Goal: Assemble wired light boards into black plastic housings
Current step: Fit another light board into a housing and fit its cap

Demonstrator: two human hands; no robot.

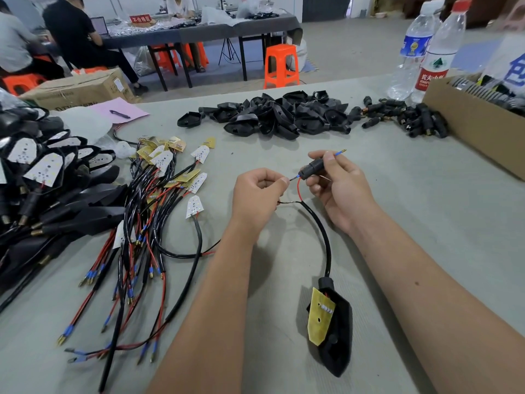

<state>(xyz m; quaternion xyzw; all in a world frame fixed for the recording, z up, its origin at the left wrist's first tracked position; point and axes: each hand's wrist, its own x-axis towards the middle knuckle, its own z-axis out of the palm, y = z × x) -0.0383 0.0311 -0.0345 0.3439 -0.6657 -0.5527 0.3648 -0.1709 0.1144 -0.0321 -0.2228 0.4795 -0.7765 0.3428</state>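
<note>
- Right hand grips a small black connector sleeve between thumb and fingers; a blue-sleeved wire tip sticks out its far end, pointing up-right.
- Left hand pinches a thin lead just at the sleeve's near end; a red lead loops down beside it.
- Black cable curves from the hands toward the viewer into a black housing between the forearms; a yellow-backed light board sits in it, tilted. Housing long axis runs near-far, narrow end toward the viewer.
- Bare table to the right of the right hand, up to a cardboard box.
- Left: loose wired boards, then stacked finished units.
- Far side: pile of empty housings, pile of sleeves.
- Two water bottles; label text too small to read. Red sign on the rear table, illegible.
</note>
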